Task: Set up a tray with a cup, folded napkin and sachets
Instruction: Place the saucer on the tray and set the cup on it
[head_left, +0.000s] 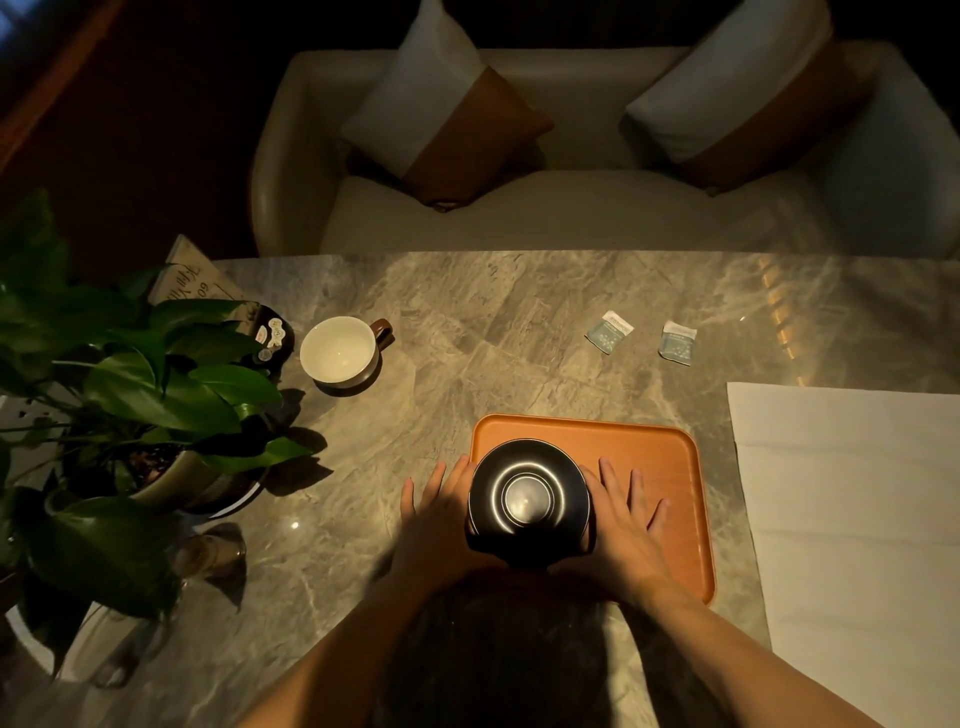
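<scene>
a dark saucer (529, 493) is sitting at the left end of the orange tray (660, 467), its left rim reaching out past the tray's left edge, and both hands are pressing against its sides. the left hand (441, 519) is lying just off the tray over the marble table (467, 322), fingers spread and flat, palm side touching the saucer's left rim; the right hand (623, 525) is lying over the tray's bare wood, fingers splayed wide, its inner edge touching the saucer's right rim. neither hand is curling around anything, so the saucer is being cradled between open palms rather than gripped. the cup (340, 353), white inside with a brown handle, is standing upright well apart to the far left, near the leafy potted plant (156, 395). two small sachets (609, 331) are lying side by side beyond the tray, toward the sofa (519, 208). a white napkin (852, 493) is lying unfolded flat at the right, its left edge just beside the tray's right edge and running off the frame. the tray's right half is staying bare, and open marble is stretching between the tray, cup and sachets.
</scene>
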